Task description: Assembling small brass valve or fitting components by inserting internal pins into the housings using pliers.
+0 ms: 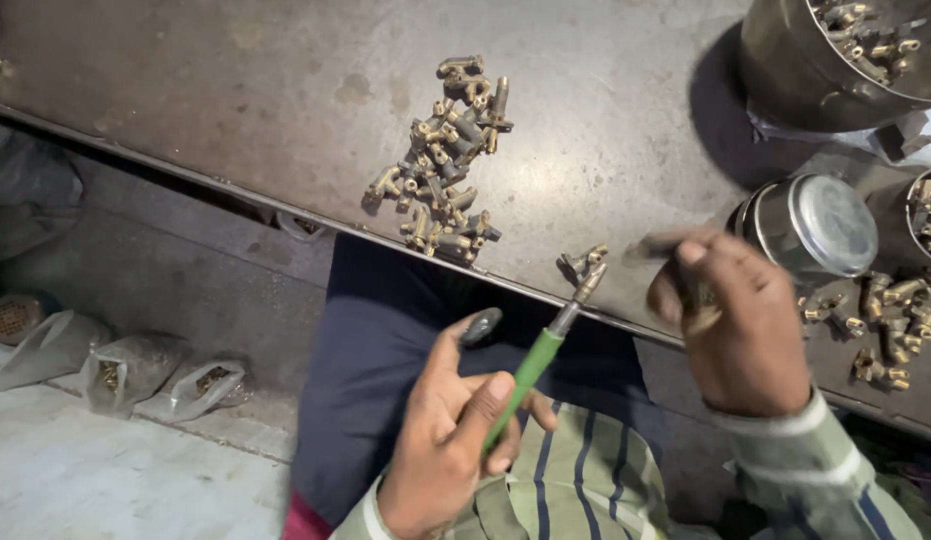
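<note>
A green-handled tool [531,365] is grasped in the left hand [448,440], a brass fitting [590,283] seated on its tip at the table [606,150] edge. The right hand [731,325], blurred, is closed on a small brass piece; fitting work is judged underway. Steady alignment is called for.

Tool handle [531,368] bright green. Fittings [441,170] brass-yellow, dull. Surface [236,90] dark grey, mottled. Tins [821,225] silver. Sleeves [806,465] pale green, white and navy stripes. Trousers [376,350] navy.
</note>
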